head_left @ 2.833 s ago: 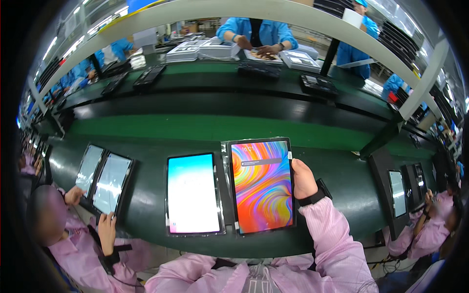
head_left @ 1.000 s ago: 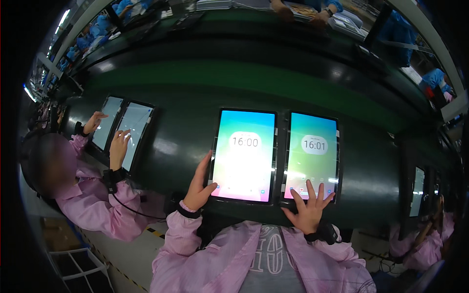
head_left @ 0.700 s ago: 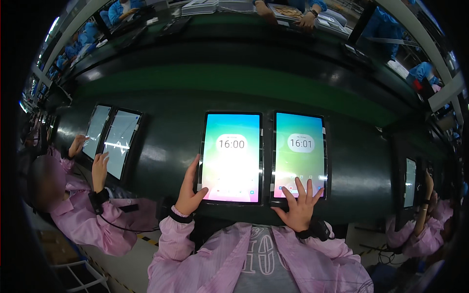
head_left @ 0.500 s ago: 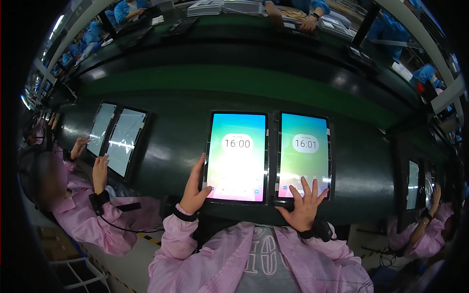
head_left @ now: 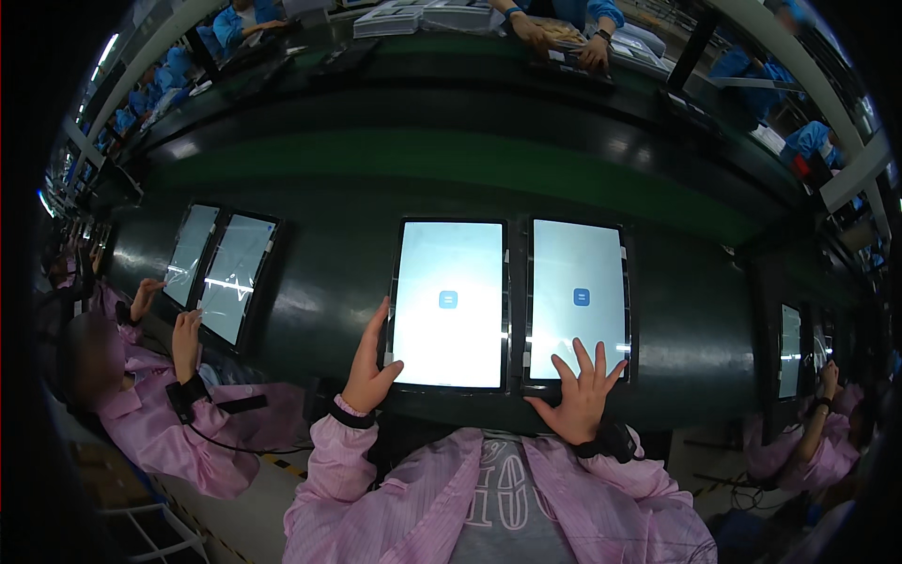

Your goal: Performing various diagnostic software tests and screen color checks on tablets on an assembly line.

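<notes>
Two tablets lie side by side in front of me, screens up and lit almost white, each with a small blue icon in the middle. At the left tablet [head_left: 449, 254], my left hand [head_left: 369, 367] rests along the lower left edge, thumb over the corner and fingers stretched out. My right hand [head_left: 584, 390] lies with fingers spread over the bottom of the right tablet [head_left: 575, 254]. Its fingertips reach onto the lower screen, and its thumb lies by the lower left corner. Neither hand is gripping anything. Clear film edges show around both tablets.
Both tablets lie on a dark bench [head_left: 319, 273]. To my left a person in pink handles two more tablets [head_left: 237, 273]; another at the right has a tablet [head_left: 790, 350]. Across a green strip [head_left: 451, 155], people in blue work near stacked white trays [head_left: 460, 17].
Both screens have switched from colourful clock displays to near-white pages with a blue icon. My hands have hardly moved. Across the bench, a person's hands have shifted.
</notes>
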`<state>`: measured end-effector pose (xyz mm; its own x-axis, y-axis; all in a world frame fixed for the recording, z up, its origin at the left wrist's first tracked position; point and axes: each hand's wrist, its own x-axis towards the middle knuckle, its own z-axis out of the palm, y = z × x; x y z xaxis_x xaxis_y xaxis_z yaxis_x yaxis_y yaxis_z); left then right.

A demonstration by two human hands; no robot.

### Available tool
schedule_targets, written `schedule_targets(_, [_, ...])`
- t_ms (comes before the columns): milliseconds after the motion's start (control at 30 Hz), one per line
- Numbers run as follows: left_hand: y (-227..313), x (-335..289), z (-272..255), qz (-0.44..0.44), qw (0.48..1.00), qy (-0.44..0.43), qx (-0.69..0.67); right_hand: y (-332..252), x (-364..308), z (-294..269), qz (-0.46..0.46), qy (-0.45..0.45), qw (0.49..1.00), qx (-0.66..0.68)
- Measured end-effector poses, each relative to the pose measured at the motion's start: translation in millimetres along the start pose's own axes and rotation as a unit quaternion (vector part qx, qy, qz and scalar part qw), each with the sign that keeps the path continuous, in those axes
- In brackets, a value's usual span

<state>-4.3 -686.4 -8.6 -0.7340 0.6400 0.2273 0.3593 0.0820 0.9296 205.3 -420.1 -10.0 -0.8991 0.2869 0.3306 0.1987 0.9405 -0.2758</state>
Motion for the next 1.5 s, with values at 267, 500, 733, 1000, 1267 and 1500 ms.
schedule_targets(267, [19, 14, 1, -0.107, 0.971, 0.091, -0.192, -20, 17, -25, 0.012, 0.007, 0.999, 0.042])
schedule_targets(500, [58, 86, 7, 0.127, 0.952, -0.122, 0.249, -35, 103, -41, -0.101, -0.080, 0.985, 0.119])
schedule_targets(733, [55, 129, 25, 0.123, 0.906, -0.204, 0.349, -41, 147, -22, -0.124, -0.113, 0.979, 0.115])
schedule_targets(1000, [48, 133, 20, 0.182, 0.920, -0.137, 0.320, -43, 156, -13, -0.145, -0.089, 0.981, 0.091])
schedule_targets(1267, [56, 97, -20, 0.156, 0.956, -0.042, 0.246, -27, 153, -17, -0.147, -0.070, 0.968, 0.191])
schedule_targets(1500, [52, 75, -27, 0.139, 0.948, -0.059, 0.280, -23, 154, -21, -0.134, -0.087, 0.974, 0.162])
